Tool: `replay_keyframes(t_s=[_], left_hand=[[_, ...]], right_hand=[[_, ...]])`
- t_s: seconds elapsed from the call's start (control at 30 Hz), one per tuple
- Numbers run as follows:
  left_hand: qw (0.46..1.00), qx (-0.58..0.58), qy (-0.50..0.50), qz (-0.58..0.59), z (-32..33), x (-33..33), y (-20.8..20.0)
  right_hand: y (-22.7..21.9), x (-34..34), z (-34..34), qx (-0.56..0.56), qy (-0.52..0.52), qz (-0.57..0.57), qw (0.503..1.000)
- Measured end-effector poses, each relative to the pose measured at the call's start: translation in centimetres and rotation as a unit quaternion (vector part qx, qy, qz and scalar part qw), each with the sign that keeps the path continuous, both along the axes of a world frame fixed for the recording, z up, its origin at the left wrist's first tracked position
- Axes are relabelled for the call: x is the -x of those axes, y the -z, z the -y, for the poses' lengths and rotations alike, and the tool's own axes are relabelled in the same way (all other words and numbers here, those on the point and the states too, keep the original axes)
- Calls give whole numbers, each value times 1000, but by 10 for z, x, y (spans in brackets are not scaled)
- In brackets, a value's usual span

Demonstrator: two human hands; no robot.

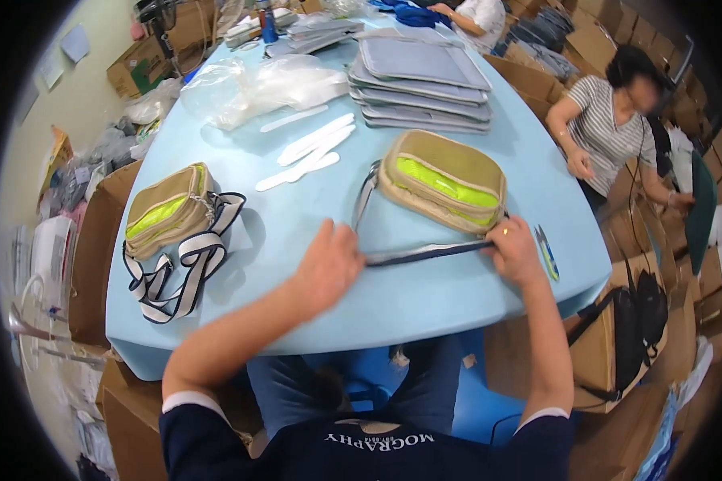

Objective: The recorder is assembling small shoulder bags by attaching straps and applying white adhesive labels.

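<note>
In front of me on the light blue table lies a tan bag (449, 164) with a lime-green pocket and a dark-edged strap (425, 254). My left hand (329, 264) is closed round the strap left of the bag's near side. Close by the bag's near right corner, my right hand (512, 248) pinches the other stretch of the strap. Between both hands the strap runs nearly straight. A second tan and lime bag (164, 207) rests at the left, its white and navy strap (200, 255) looped beside it.
Thread snips (547, 252) lie right of my right hand. White flat strips (309, 152), clear plastic bags (257, 88) and stacked grey panels (421, 80) are farther back. A person (610, 120) in a striped shirt is at the right; cardboard boxes surround the table (297, 216).
</note>
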State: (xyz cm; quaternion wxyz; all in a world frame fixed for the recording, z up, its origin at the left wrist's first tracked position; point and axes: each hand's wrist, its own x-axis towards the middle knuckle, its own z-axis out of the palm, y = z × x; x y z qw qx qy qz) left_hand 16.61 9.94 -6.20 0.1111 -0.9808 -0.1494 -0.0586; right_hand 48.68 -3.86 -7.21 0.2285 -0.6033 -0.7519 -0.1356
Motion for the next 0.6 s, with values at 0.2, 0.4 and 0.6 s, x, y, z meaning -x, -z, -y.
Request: replay_keyframes(t_s=[0.2,0.4,0.6], left_hand=[[970,188,73,136,101,17,-16],[952,183,-39,243,106,26,16],[924,151,-39,348,101,36,18]], right_hand=[[-16,15,12,48,15,-20,999],[11,109,48,-109,-25,-85,990],[18,159,48,-63,-39,-132,988]])
